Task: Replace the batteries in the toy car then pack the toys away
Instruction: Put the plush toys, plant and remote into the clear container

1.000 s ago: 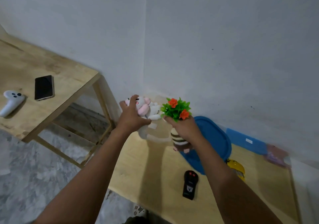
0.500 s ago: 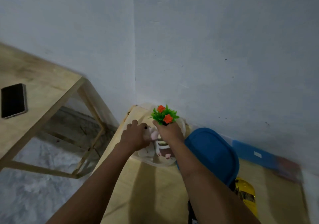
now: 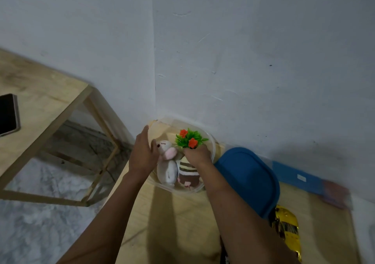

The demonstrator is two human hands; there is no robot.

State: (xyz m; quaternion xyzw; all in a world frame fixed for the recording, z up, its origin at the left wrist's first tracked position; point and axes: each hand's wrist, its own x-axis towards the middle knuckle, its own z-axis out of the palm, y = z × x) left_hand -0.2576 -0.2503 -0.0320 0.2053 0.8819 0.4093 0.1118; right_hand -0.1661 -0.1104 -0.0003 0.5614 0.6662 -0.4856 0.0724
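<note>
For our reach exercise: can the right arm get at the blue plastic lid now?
Probably yes, once freed: its grip holds the green plastic plant in the clear tub, and the blue lid lies uncovered right beside it.

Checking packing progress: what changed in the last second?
The toys were lowered into the clear container. The left hand released the white bunny, now inside beside the striped plush. The right hand still grips the plastic plant. Blue lid, yellow car unmoved.

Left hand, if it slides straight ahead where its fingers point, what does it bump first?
The left hand points at the back corner, so it would probably meet the clear tub rim first, then the wall behind. Depth is hard to judge.
</note>
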